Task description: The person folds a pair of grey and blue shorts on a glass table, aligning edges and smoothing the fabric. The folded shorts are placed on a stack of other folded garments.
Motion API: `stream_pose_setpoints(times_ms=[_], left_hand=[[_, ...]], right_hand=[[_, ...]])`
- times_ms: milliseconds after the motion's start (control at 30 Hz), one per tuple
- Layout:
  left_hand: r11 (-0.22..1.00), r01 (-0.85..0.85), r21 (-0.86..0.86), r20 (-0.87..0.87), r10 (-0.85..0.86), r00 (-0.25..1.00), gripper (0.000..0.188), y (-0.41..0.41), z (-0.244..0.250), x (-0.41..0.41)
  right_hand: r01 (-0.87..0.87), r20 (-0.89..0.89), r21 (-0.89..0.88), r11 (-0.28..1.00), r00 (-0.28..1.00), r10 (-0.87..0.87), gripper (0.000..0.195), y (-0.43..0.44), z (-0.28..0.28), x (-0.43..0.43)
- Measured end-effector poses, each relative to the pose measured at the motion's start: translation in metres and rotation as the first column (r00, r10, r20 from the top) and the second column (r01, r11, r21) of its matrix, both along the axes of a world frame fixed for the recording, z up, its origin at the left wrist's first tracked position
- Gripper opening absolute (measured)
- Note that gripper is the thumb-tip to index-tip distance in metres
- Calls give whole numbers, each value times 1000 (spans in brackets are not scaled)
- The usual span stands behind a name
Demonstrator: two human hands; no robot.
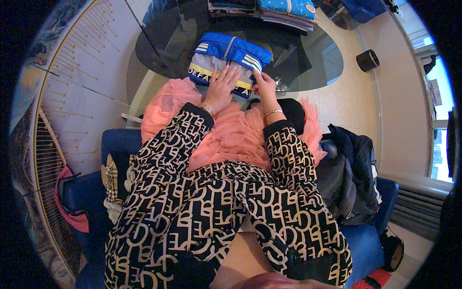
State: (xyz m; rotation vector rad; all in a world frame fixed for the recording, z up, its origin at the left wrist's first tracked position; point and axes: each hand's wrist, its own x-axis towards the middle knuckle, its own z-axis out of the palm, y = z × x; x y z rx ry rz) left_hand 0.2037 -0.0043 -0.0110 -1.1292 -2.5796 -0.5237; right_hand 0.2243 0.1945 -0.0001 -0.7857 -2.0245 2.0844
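Observation:
A folded blue and grey zip jacket (229,54) with a yellow stripe and a lettered band lies at the near edge of a dark glass table (306,77). My left hand (221,88) rests flat on the jacket's near middle, fingers spread. At the jacket's right near edge is my right hand (265,86), with thumb and index finger closed on the fabric by the white stripes. A pink tulle skirt (231,141) covers my lap beneath both forearms.
Stacked folded clothes (287,11) lie at the table's far side, beside a darker pile (231,8). Dark garments (346,173) lie on the blue seat to the right; a checked cloth (112,177) is at left. A black bin (367,60) stands by the right wall.

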Motion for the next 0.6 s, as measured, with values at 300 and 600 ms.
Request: stream_pose_setpoints(times_ms=[300, 600], left_hand=[[999, -37, 25, 18, 37, 999, 83, 0, 6, 3], [997, -72, -34, -6, 71, 997, 84, -2, 9, 2]], right_hand=[[-186, 85, 33, 982, 979, 183, 28, 2, 3, 6], [-171, 95, 70, 983, 982, 165, 33, -10, 21, 11]])
